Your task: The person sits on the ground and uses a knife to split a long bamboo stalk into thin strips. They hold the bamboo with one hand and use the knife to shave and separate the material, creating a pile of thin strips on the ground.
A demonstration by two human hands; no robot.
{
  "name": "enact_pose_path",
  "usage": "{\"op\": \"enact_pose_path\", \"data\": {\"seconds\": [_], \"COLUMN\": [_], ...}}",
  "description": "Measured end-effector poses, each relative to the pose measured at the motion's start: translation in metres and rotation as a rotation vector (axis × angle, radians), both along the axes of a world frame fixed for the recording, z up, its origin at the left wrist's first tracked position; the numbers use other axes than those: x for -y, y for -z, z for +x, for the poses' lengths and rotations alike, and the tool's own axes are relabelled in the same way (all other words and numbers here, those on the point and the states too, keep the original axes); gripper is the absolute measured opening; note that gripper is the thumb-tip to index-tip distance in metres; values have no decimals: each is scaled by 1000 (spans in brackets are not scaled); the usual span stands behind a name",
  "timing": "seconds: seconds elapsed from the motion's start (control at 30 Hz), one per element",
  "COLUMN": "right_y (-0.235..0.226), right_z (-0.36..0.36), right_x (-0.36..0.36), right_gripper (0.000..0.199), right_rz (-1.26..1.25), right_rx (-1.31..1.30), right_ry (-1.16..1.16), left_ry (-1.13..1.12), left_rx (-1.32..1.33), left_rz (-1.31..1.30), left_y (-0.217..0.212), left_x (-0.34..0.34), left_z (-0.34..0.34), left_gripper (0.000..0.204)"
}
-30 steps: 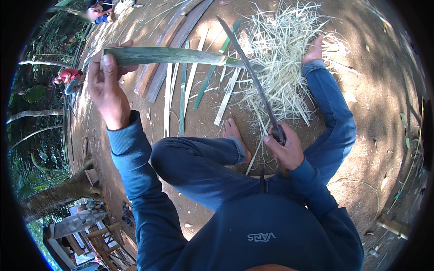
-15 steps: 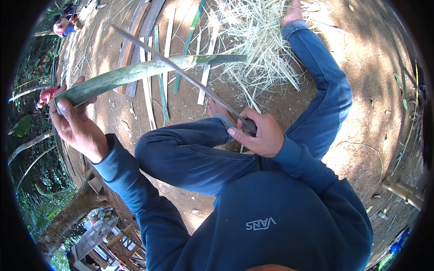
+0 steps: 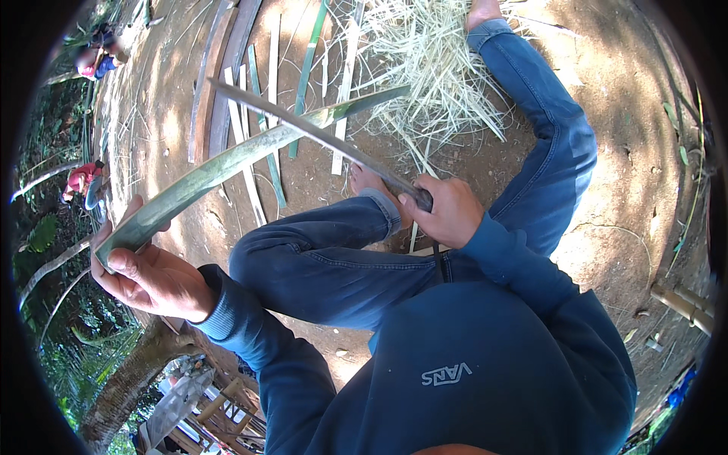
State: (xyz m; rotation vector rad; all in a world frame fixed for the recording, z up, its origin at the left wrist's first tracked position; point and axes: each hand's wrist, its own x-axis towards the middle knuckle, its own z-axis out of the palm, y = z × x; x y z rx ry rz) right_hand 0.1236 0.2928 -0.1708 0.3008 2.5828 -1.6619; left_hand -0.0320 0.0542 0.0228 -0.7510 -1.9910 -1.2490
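Observation:
My left hand (image 3: 155, 277) grips the near end of a long green bamboo strip (image 3: 220, 168), thumb on its face and fingers behind. The strip slants up and to the right, its far end over a pile of pale shavings (image 3: 432, 64). In my right hand (image 3: 449, 212) is the dark handle of a machete (image 3: 334, 142), fingers wrapped round it. Its long narrow blade points up and left and crosses in front of the strip. Whether blade and strip touch, I cannot tell.
Several split bamboo strips (image 3: 305, 76) and dark planks (image 3: 227, 83) lie on the dirt ahead. My legs (image 3: 326, 258) are folded around the work area. Two people (image 3: 82, 180) are at the far left. Bamboo poles (image 3: 682, 307) lie at the right.
My left hand has moved down and slightly right, so the bamboo strip tilts more steeply. The machete's blade has turned a little flatter, its tip lower and further right.

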Motion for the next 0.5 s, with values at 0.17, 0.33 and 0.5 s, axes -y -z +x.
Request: {"op": "enact_pose_path", "data": {"seconds": [0.17, 0.33, 0.5], "right_y": [3, 48, 47], "right_z": [8, 0, 4], "right_x": [-4, -17, -22], "right_gripper": [26, 22, 22], "right_rz": [-15, 20, 22], "right_rx": [-20, 79, 119], "right_ry": [-20, 124, 61], "left_ry": [4, 14, 4], "left_rx": [10, 14, 44], "left_rz": [22, 35, 63], "left_y": [1, 3, 0], "left_x": [-1, 7, 17], "left_z": [-2, -6, -9], "left_gripper": [39, 37, 34]}}
